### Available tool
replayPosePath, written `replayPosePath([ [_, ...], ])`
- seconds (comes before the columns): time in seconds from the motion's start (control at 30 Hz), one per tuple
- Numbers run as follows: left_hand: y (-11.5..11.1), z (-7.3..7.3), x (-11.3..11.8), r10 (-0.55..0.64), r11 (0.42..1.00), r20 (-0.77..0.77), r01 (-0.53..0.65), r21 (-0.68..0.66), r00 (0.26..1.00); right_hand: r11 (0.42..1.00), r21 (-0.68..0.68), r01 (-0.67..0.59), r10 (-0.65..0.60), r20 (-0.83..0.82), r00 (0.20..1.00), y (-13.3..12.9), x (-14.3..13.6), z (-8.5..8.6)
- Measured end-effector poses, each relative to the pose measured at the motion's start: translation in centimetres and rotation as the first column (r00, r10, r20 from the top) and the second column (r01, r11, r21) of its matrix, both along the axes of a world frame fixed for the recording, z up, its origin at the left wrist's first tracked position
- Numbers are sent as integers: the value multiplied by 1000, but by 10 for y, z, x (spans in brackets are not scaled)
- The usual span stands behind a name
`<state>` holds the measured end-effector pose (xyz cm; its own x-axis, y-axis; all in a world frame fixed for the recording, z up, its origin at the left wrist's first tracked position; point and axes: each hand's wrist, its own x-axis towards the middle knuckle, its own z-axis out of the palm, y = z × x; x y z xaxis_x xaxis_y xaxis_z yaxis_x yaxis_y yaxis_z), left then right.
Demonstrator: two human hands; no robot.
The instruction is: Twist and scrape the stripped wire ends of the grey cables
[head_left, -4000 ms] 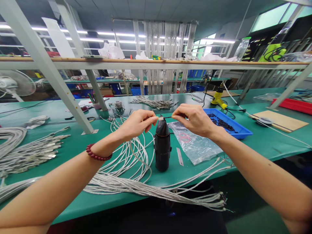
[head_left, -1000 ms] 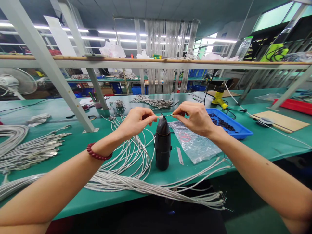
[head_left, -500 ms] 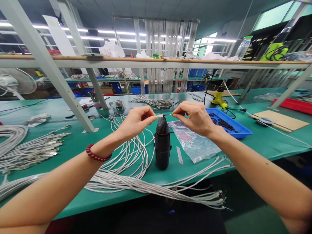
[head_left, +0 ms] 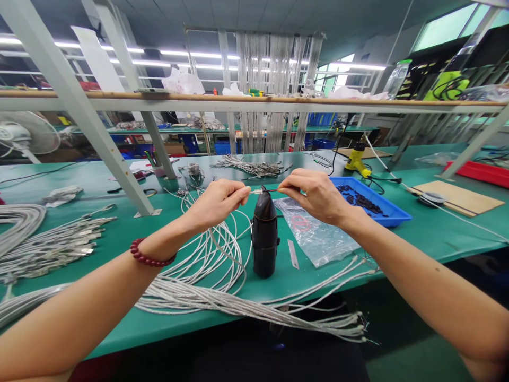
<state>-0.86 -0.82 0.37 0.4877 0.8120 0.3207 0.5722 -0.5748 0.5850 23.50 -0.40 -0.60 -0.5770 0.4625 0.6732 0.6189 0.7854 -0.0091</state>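
My left hand (head_left: 225, 200) is closed in a pinch on a silvery braided cable (head_left: 257, 191), whose end pokes out past the fingertips. My right hand (head_left: 314, 193) pinches the thin dark red wires (head_left: 272, 190) coming from that end, so they are stretched level between both hands. Just beneath, a black upright device (head_left: 265, 239) with a tapered nozzle stands on the bench; whether the cable touches its tip I cannot tell. More braided cables (head_left: 222, 305) run in a loose bundle along the front of the bench, below my left forearm.
A blue tray (head_left: 392, 216) of small black pieces sits right of my right hand, beside a clear plastic bag (head_left: 318, 233) and a small ruler (head_left: 293, 253). Behind are a yellow heat gun (head_left: 358, 159) and a cable pile (head_left: 254, 167). A slanted shelf post (head_left: 95, 122) rises at left.
My left hand has drawn back slightly to the left, and more of the cable end shows. My right hand has shifted a little left; the dark red wires now lie straighter.
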Motion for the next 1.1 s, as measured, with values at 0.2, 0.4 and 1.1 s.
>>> replayPosePath([
  [0.2,0,-4,-2,-46,998,126,52,-43,991,997,72,11,-7,-53,999,-2,0,-1],
  [0.4,-16,-4,-5,-47,987,239,81,-136,970,997,74,-15,18,-40,999,-22,-2,6],
  [1.1,-65,-16,-19,-167,865,281,277,-419,945,990,-68,-127,133,94,987,-74,-10,7],
])
